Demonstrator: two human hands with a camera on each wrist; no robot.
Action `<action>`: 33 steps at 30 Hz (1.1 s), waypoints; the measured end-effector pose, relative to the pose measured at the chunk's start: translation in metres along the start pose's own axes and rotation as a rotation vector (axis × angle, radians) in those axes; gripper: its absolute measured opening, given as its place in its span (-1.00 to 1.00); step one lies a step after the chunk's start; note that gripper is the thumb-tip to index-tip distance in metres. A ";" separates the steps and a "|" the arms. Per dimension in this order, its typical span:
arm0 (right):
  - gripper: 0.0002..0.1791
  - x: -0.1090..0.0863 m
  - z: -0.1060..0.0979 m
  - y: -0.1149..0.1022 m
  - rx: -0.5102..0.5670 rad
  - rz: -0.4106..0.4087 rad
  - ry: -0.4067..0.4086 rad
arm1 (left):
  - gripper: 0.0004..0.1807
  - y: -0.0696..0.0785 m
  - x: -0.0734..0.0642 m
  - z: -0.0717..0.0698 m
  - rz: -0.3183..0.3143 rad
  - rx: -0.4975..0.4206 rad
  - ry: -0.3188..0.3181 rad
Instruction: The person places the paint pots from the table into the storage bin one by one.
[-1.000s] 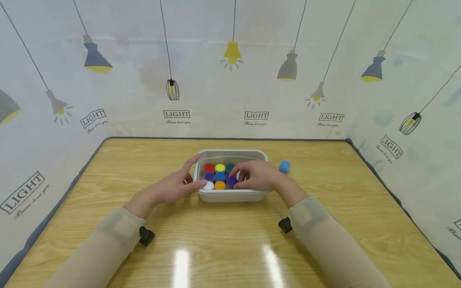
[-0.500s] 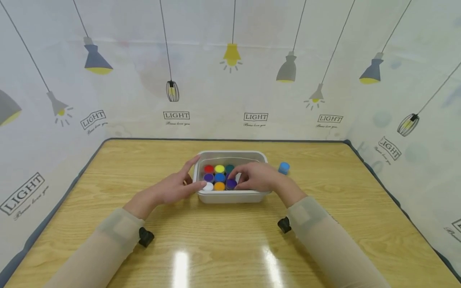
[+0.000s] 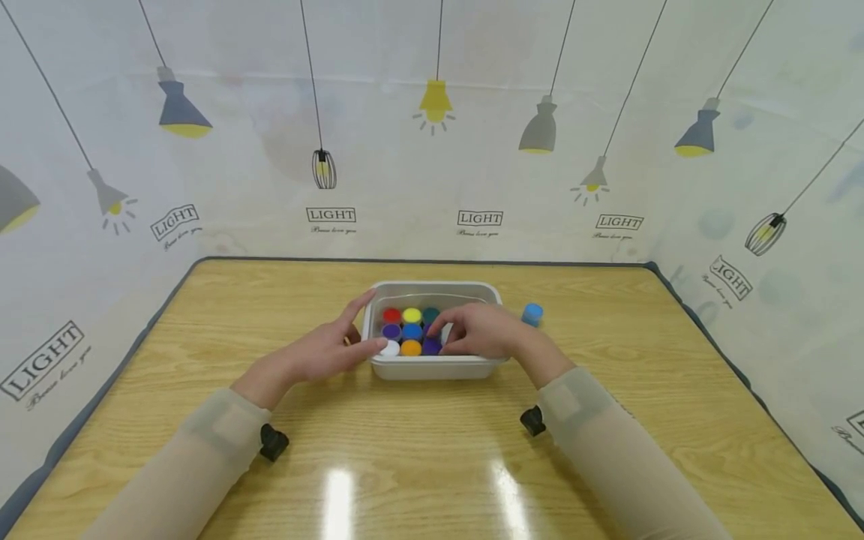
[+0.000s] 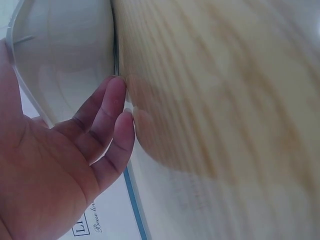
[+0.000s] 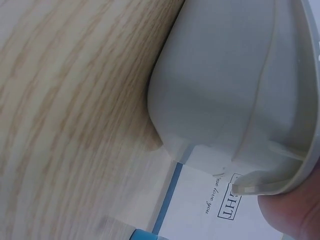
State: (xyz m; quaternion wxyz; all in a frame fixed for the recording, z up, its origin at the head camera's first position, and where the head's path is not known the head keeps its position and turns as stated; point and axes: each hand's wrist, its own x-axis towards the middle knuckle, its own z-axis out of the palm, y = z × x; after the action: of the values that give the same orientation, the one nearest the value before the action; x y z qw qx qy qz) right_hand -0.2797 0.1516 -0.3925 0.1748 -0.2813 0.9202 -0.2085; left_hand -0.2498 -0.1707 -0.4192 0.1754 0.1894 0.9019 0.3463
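Observation:
A white plastic bin holds several small paint jars with coloured caps, among them a white-capped jar and an orange-capped jar. My right hand reaches over the bin's right side and pinches a purple-capped jar in the front row, partly covered by the fingers. My left hand rests on the left rim, index finger and thumb spread straight along it, the thumb tip by the white cap. In the left wrist view, the other fingers hang loosely bent outside the bin wall, close to the table.
A blue-capped jar stands on the wooden table, right of the bin. A printed cloth wall encloses the table's back and sides. Black wrist cameras sit on both sleeves.
The purple-capped jar under my right fingers has shifted slightly left, towards the orange-capped jar, and sits more level. My left hand and the bin have kept their places.

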 end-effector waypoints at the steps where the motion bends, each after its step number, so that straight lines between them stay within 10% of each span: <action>1: -0.73 0.000 0.000 0.000 0.000 0.001 0.001 | 0.07 0.000 0.000 0.000 0.001 0.000 0.000; 16: -0.71 -0.001 0.003 0.000 0.030 -0.029 0.064 | 0.08 -0.003 0.000 -0.001 -0.017 -0.018 0.004; 26: -0.66 -0.017 -0.008 0.014 0.376 -0.130 0.327 | 0.11 -0.001 0.002 -0.001 -0.020 -0.010 0.004; 33: -0.69 -0.046 -0.024 0.047 0.399 -0.054 0.448 | 0.11 0.000 0.000 -0.001 -0.025 -0.019 -0.005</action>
State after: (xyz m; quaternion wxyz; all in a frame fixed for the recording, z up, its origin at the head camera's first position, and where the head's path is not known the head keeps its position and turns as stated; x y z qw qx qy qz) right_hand -0.2753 0.2210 -0.3858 0.0137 -0.2129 0.8690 -0.4465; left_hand -0.2501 -0.1719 -0.4186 0.1838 0.1772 0.9005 0.3519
